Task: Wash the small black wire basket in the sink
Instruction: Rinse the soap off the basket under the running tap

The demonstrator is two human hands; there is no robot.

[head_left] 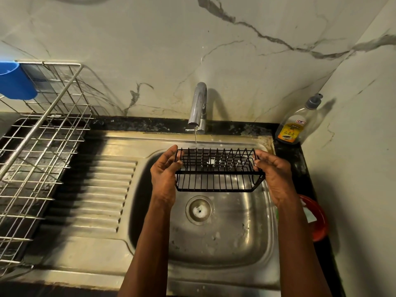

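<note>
The left grip and right grip each hold one end of the small black wire basket, both curled round its wires. It is above the sink (not touching it), under a thin stream from the tap.

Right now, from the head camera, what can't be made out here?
All in the head view:
- Blue cup: cut off by the left edge.
- Red dish: largely hidden by the right forearm; contents unclear.
- Soap bottle: label print too small to read.
- White specks on the black wire basket, held by the left hand and right hand: foam or residue, cannot tell.
</note>
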